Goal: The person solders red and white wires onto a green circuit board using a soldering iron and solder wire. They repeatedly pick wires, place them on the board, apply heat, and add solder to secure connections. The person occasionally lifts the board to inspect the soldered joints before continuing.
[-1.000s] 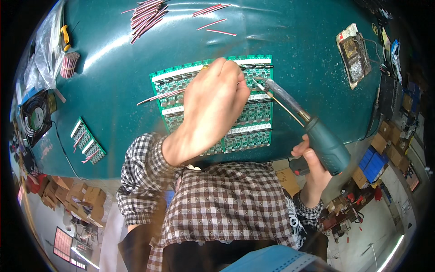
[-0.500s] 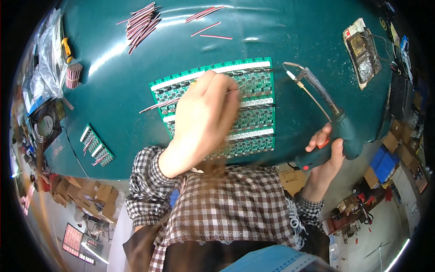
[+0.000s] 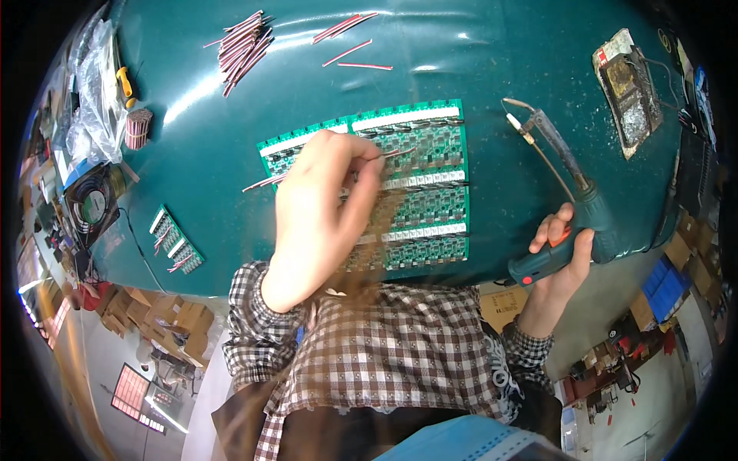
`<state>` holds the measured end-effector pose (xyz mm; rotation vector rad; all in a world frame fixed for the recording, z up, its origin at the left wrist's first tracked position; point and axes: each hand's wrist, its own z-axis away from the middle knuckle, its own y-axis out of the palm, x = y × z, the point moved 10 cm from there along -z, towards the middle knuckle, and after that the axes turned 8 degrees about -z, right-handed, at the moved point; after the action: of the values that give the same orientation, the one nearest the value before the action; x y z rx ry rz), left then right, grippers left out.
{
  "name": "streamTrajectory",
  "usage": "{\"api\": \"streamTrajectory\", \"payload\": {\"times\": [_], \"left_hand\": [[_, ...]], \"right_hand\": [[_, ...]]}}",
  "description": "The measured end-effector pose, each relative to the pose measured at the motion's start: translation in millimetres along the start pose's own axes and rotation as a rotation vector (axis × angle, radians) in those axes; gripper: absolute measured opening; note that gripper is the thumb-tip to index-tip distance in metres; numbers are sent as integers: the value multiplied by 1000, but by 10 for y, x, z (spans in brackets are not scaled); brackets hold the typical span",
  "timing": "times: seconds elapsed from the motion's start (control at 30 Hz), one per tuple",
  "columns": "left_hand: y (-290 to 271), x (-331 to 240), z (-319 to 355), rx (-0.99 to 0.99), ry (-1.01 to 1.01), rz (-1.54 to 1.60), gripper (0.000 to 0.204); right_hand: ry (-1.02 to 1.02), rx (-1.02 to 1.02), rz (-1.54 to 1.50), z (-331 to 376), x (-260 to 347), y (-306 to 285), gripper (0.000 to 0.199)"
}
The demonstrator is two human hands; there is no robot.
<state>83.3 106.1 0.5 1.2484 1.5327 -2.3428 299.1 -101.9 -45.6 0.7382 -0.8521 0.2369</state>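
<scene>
A sheet of green circuit boards (image 3: pixel 427 206) with white connector rows and black components lies in front of me. Over its left half is my left hand (image 3: pixel 311 211), with thumb and forefinger pinched together near thin red-and-white wires (image 3: pixel 264 183). Wire ends stick out to the left of the hand, and one wire shows to the right of the fingertips. The palm hides part of the boards. My right hand (image 3: pixel 567 269) is wrapped round the handle of a dark green soldering gun (image 3: pixel 596 219) with an orange trigger. Its tip points up and left, off the boards' right side.
A pile of wires (image 3: pixel 244 50) and a few loose ones (image 3: pixel 346 52) lie at the back. A small board (image 3: pixel 177 242), a wire bundle (image 3: pixel 137 129), a fan (image 3: pixel 88 201) and plastic bags (image 3: pixel 92 100) are on the left. A solder-stained tray (image 3: pixel 629 92) stands far right.
My left hand has shifted a little left over the boards, and a gap now shows between its thumb and fingers. The soldering gun sits slightly further right in the picture.
</scene>
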Motion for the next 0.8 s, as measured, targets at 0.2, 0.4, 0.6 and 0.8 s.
{"api": "streamTrajectory", "payload": {"times": [0.2,0.4,0.6,0.8], "left_hand": [[-165,-188,12,-81,-5,276,13],[403,-249,84,214,-375,1091,18],[535,-207,74,127,-450,1460,17],[596,-223,66,158,-444,1601,14]], "right_hand": [[-25,67,54,96,46,226,47],[-38,111,61,276,34,558,50],[-40,145,19,370,-42,565,47],[-77,153,143,435,-22,684,48]]}}
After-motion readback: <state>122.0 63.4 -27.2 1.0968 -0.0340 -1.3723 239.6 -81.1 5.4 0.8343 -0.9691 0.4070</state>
